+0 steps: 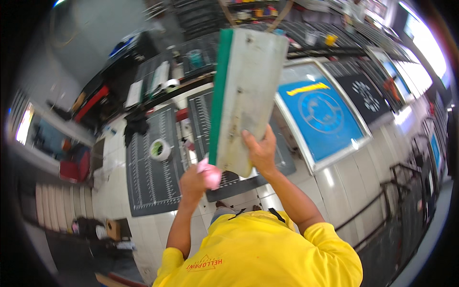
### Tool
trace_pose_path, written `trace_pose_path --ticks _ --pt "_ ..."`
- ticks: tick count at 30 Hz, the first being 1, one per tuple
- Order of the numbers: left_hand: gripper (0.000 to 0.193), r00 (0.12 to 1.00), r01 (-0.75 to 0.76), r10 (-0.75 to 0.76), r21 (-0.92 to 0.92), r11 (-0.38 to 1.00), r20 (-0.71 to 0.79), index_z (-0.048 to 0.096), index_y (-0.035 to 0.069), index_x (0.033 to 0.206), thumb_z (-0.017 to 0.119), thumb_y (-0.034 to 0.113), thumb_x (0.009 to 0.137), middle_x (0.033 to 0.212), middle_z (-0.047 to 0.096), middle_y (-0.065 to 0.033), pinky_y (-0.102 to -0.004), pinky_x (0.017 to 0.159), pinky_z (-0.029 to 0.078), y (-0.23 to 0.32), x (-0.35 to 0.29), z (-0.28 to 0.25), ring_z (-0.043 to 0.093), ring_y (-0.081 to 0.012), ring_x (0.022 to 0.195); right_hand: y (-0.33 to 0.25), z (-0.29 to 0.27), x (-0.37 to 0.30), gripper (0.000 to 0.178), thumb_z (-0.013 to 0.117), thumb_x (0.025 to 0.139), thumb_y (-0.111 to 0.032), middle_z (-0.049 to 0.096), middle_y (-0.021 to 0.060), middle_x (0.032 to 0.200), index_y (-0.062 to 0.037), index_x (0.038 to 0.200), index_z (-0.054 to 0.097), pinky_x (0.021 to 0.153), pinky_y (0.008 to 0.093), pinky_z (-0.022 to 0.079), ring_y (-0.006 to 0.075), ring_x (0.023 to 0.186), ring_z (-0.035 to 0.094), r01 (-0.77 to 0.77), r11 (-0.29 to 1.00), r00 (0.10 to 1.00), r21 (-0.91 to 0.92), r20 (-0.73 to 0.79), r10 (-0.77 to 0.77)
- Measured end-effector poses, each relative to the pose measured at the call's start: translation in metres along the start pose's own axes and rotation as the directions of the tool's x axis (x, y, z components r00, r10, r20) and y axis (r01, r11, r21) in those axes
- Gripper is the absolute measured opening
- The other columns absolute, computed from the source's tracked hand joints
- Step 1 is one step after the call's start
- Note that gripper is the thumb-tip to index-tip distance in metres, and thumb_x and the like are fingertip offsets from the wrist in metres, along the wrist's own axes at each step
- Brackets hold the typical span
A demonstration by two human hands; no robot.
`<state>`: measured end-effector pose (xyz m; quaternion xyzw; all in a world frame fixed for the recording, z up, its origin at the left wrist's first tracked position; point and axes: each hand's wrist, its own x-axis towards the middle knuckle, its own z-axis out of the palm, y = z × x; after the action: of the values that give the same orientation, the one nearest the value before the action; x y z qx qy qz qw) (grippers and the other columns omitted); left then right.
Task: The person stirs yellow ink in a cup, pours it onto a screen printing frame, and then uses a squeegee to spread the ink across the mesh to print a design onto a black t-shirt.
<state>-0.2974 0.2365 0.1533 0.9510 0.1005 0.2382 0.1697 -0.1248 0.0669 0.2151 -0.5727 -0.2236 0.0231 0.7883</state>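
Your right hand [262, 149] gripped squeegee [251, 79] by lower right edge, above ruled board's [200, 110] near edge; left hand [192, 182] clutched pink cloth [211, 176] at green blade's [220, 95] bottom end. Seemingly wiping; next stroke called for steady squeegee, cloth pressed along blade.

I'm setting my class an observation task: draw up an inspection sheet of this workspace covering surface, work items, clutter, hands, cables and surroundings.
Surface: two dark boards with white ruled markings, side by side.
Work items: green-edged pale flat tool; crumpled pink wad, cloth or paper unclear.
Clutter: white tub, green inside, standing on the left board; dark bundle by its far corner.
Hands: right hand grips the tool; left hand holds the wad at its lower end.
Cables: none identifiable with certainty.
Surroundings: blue framed panel at right; red chair at left; tiled floor.
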Motion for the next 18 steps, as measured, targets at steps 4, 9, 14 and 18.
trace_pose_path --ticks 4,9,14,18 --pt "0.020 0.854 0.504 -0.480 0.092 0.859 -0.199 0.056 -0.004 0.101 0.054 0.014 0.092 0.092 0.062 -0.0289 -0.0549 0.078 0.047 -0.109 -0.048 -0.005 0.060 -0.0499 0.090 0.002 -0.016 0.004 0.040 0.071 0.089 -0.013 0.066 0.0106 0.110 0.0031 0.122 0.055 0.086 0.0329 0.051 0.0180 0.096 0.063 -0.077 0.959 0.994 0.273 -0.048 0.093" --pt "0.033 0.765 0.643 -0.576 0.308 0.701 -0.286 0.055 -0.005 0.111 0.058 0.023 0.094 0.108 0.061 -0.0309 -0.0514 0.087 0.046 -0.219 -0.085 -0.024 0.059 -0.0477 0.104 0.020 -0.049 -0.015 0.041 0.071 0.089 -0.011 0.066 0.0116 0.112 0.0032 0.124 0.055 0.086 0.0345 0.053 0.0191 0.097 0.065 -0.259 0.837 0.938 0.482 -0.081 0.337" --pt "0.037 0.750 0.651 -0.477 0.388 0.652 -0.458 0.060 -0.003 0.118 0.062 0.025 0.094 0.113 0.064 -0.0246 -0.0468 0.097 0.045 -0.244 -0.091 -0.034 0.060 -0.0378 0.110 0.045 -0.073 -0.035 0.040 0.069 0.090 -0.012 0.066 0.0117 0.111 0.0032 0.124 0.056 0.085 0.0357 0.054 0.0190 0.095 0.066 -0.314 0.811 0.875 0.494 -0.180 0.449" --pt "0.026 0.817 0.441 -0.536 -0.366 0.819 -0.213 0.064 -0.005 0.109 0.054 0.018 0.101 0.100 0.068 -0.0151 -0.0371 0.087 0.050 -0.172 -0.015 -0.003 0.065 -0.0238 0.094 0.050 -0.082 -0.035 0.037 0.069 0.090 -0.013 0.066 0.0116 0.110 0.0024 0.122 0.057 0.085 0.0360 0.055 0.0190 0.094 0.066 -0.276 0.800 0.855 0.533 -0.244 0.457"
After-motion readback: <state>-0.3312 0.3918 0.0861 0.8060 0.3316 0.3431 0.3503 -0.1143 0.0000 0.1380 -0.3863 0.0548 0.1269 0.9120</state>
